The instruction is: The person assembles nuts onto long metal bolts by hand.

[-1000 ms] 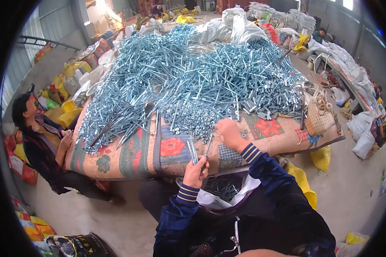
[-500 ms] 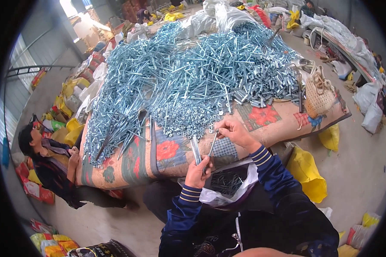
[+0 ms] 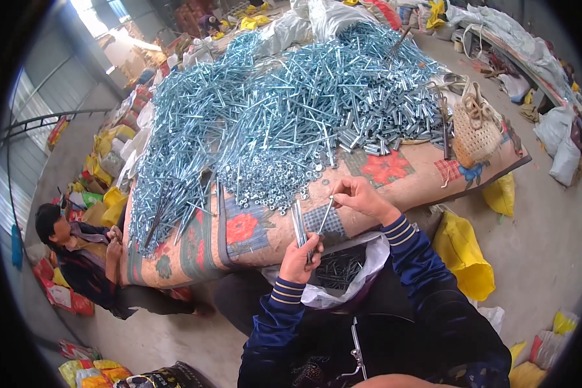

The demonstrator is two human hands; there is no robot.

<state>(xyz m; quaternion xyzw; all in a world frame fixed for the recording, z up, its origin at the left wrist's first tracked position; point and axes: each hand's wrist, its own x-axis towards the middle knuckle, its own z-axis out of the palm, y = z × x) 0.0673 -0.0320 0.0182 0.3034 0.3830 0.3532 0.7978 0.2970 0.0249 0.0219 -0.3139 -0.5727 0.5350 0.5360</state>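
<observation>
My left hand [image 3: 299, 260] is closed around several long metal bolts [image 3: 298, 223], which point up and away from me. One thin bolt [image 3: 326, 216] leans out to the right from the same grip. At its upper end, the thumb and forefinger of my right hand [image 3: 363, 199] are pinched together. A small pale bit shows at those fingertips, too tiny to name. Just beyond both hands lies a spread of small nuts and washers [image 3: 265, 184] on the patterned padded table cover [image 3: 284, 240]. Below my hands, a white-lined container [image 3: 368, 275] holds dark bolts.
A large heap of bolts [image 3: 252, 103] covers the table, with short metal sleeves [image 3: 394, 119] at its right. A knitted bag [image 3: 477, 132] lies at the right corner. Another person [image 3: 87, 252] sits at the left edge. A yellow sack [image 3: 464, 255] stands on the right floor.
The thin bolt and my right hand have shifted slightly to the right, with the fingertips still at its upper end. The view has tilted a little.
</observation>
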